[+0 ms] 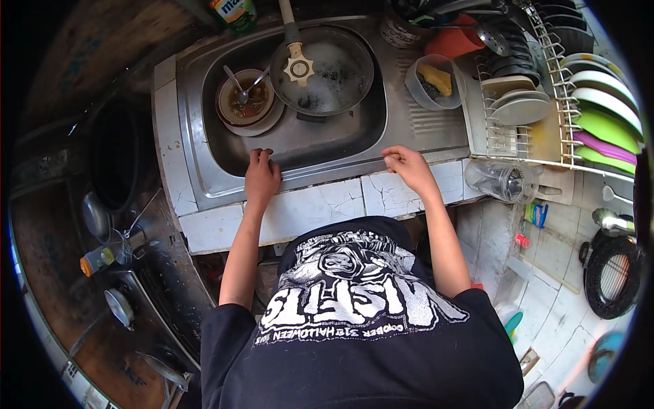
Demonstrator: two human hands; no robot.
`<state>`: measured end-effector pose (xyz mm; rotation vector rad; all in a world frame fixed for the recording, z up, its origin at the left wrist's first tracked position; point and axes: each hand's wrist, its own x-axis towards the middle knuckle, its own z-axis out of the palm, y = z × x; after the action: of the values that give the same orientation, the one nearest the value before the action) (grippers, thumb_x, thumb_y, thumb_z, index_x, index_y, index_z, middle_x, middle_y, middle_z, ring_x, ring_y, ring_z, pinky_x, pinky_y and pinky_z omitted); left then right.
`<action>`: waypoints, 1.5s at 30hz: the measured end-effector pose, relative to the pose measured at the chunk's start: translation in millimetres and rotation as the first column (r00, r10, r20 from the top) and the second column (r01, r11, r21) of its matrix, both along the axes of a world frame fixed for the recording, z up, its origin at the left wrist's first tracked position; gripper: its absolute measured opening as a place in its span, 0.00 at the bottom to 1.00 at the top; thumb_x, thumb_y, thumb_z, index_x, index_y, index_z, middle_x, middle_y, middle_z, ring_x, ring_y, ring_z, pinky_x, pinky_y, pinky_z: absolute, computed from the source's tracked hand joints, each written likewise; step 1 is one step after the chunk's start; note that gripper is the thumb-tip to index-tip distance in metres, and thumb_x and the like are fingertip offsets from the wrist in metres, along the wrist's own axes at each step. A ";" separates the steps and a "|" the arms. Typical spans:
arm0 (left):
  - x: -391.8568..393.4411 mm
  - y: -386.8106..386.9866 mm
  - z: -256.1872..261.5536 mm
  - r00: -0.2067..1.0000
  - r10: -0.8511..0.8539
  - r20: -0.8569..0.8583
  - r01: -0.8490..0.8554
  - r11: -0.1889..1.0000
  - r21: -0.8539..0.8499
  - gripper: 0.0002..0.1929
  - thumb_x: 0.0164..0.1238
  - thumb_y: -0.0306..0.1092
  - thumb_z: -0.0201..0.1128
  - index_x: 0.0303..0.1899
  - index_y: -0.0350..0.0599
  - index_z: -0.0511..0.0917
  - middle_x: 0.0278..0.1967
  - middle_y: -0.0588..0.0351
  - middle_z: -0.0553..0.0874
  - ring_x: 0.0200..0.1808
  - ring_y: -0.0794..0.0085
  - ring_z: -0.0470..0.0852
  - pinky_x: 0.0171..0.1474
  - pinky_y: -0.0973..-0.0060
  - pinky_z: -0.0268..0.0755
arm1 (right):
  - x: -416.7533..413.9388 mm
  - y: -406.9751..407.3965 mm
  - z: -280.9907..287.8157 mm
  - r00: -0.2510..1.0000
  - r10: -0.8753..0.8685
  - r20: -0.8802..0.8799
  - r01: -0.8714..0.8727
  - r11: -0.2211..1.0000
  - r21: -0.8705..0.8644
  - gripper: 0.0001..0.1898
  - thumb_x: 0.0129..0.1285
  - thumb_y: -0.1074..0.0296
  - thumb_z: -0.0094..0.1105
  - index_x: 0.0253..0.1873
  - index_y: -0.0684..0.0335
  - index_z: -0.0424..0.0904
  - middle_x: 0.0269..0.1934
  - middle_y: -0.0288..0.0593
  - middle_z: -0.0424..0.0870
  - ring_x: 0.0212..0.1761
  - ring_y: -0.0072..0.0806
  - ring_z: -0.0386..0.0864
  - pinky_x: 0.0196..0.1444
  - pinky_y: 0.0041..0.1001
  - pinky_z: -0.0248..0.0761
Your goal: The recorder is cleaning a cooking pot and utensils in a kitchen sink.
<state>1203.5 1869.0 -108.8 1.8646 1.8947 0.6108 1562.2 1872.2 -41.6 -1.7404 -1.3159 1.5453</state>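
My left hand [262, 175] rests on the front rim of the stainless steel sink [306, 173], its fingertips at the basin's inner edge. Farther right, my right hand [410, 167] is at the counter's front edge with loosely bent fingers. Neither hand holds anything. A frying pan [352, 82] with foamy water stands in the basin, partly under the cream tap handle [298, 67]. To its left is a brown-rimmed bowl [223, 110] containing murky liquid and two spoons [242, 96]. The bowl sits on a pale dish [260, 129].
A clear plastic tub [414, 87] on the drainboard holds a yellow sponge [435, 79]. Plates fill the wire dish rack [564, 128] at right. A glass jar [511, 180] lies by the counter's right end. Behind the sink stands a green bottle [237, 15]. A stove [148, 307] is at left.
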 end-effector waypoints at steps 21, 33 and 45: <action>-2.3 1.4 -1.1 1.000 0.010 -0.011 -0.010 0.999 -0.032 0.13 0.62 0.27 0.56 0.49 0.45 0.75 0.50 0.47 0.75 0.39 0.49 0.82 0.41 0.58 0.76 | -45.7 30.4 -11.9 0.984 0.179 0.023 -0.179 0.984 0.000 0.13 0.60 0.74 0.55 0.50 0.68 0.79 0.33 0.42 0.85 0.34 0.24 0.83 0.40 0.24 0.74; -2.5 1.8 -1.4 1.000 0.023 -0.017 -0.024 0.999 -0.042 0.15 0.59 0.26 0.57 0.48 0.43 0.75 0.50 0.47 0.76 0.39 0.48 0.82 0.41 0.56 0.76 | -50.7 37.9 -12.3 0.963 0.263 0.051 -0.261 0.965 -0.036 0.14 0.62 0.73 0.53 0.51 0.68 0.79 0.34 0.43 0.85 0.33 0.24 0.82 0.40 0.25 0.75; -3.0 2.2 -2.6 1.000 0.018 -0.005 -0.018 0.999 -0.034 0.13 0.61 0.26 0.56 0.48 0.44 0.75 0.49 0.47 0.75 0.38 0.49 0.82 0.40 0.57 0.75 | -48.1 42.1 -16.7 0.966 0.255 0.031 -0.253 0.966 -0.060 0.13 0.65 0.73 0.49 0.51 0.68 0.79 0.36 0.44 0.85 0.35 0.26 0.83 0.41 0.26 0.75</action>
<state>1200.5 1871.2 -111.3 1.8306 1.9151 0.5772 1514.2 1914.3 -58.3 -1.6943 -1.5816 1.7077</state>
